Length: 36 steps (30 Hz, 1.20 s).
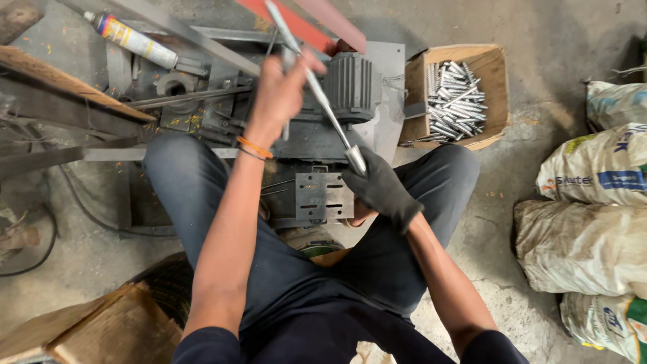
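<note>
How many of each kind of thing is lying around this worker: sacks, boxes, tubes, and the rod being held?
Filled white woven sacks: 4 in view
Open cardboard box of metal bolts: 1
Sealant-style cartridge tube: 1
Long shiny metal rod, held by bare left hand and black-gloved right hand: 1
Grey ribbed electric motor: 1
Total: 8

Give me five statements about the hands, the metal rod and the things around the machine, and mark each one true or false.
1. The right hand wears a dark glove. True.
2. The left hand is gloved too. False: it is bare, with an orange band at the wrist.
3. Both hands grip one metal rod. True.
4. The cardboard box is filled with sawdust. False: it holds silvery threaded metal pieces.
5. The filled sacks lie on the person's left side. False: they lie on the floor to the right.
</note>
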Tool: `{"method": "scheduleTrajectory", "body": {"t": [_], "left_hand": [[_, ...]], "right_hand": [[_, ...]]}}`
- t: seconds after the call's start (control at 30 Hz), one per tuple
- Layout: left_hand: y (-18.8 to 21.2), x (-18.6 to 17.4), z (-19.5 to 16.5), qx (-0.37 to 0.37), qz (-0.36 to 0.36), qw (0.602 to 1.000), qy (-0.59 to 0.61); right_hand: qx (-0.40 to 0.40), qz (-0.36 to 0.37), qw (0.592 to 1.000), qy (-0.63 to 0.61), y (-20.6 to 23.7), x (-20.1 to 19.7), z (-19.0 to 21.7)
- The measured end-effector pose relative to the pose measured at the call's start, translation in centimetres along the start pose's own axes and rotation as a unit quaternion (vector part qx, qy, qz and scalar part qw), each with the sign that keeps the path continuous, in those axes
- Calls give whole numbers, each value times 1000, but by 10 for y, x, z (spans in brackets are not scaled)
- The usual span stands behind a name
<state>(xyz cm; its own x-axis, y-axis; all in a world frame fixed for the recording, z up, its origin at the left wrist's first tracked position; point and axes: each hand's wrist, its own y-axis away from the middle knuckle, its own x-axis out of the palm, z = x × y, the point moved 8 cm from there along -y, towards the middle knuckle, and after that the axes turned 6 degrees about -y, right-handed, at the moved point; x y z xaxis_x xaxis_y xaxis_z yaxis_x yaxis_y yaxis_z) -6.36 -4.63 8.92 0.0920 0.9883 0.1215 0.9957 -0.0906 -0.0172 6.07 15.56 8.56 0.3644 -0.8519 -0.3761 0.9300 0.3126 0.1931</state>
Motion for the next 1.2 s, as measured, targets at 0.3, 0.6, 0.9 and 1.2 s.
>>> {"method": "scheduleTrajectory", "body": {"t": [0.3,0.6,0.9,1.2], "left_hand": [[13,58,93,-115,4,993,31],[14,65,168,-297,-55,899,318],[9,63,197,-255,-153,884,362],[15,64,204,-280,-190,871,358]], "right_hand": [[110,-50,971,-208,-94,1,1],[100,-77,961,-246,-172,32,-65],[118,-89,967,-208,-185,36,-97],[110,-72,967,-219,-187,42,-111]]}}
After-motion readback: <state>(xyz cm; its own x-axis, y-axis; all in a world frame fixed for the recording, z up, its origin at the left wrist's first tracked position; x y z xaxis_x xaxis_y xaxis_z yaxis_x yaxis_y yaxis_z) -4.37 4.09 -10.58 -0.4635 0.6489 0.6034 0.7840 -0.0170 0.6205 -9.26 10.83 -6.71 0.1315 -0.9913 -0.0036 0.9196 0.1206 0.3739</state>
